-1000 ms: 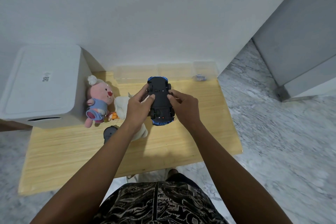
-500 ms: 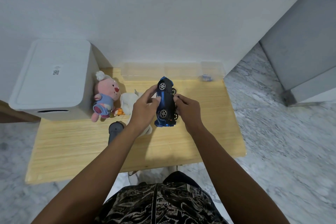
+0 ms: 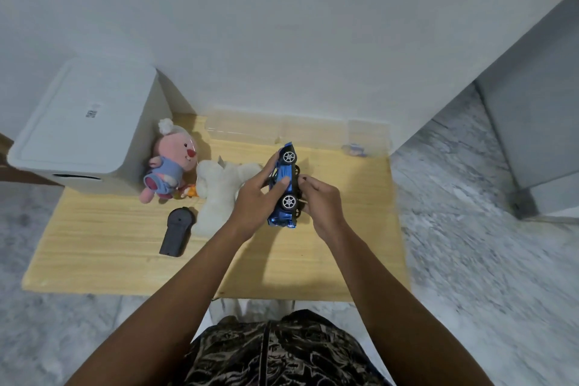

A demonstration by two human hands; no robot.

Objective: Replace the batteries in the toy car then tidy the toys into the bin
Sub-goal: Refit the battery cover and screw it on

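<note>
Toy car (image 3: 285, 185): we see only one flank and two wheels; its underside faces the right hand (image 3: 322, 202) and is hidden from us, as are that hand's fingertips behind the chassis.
White plush (image 3: 219, 189): partly covered by the left hand (image 3: 255, 200); we cannot make out its form.
Small orange item (image 3: 191, 190): too small to identify.
Clear container (image 3: 366, 138): a blurred bluish object inside, unidentifiable.
White bin (image 3: 81, 128): label unreadable.
Both forearms: cut by the lower edge.
</note>
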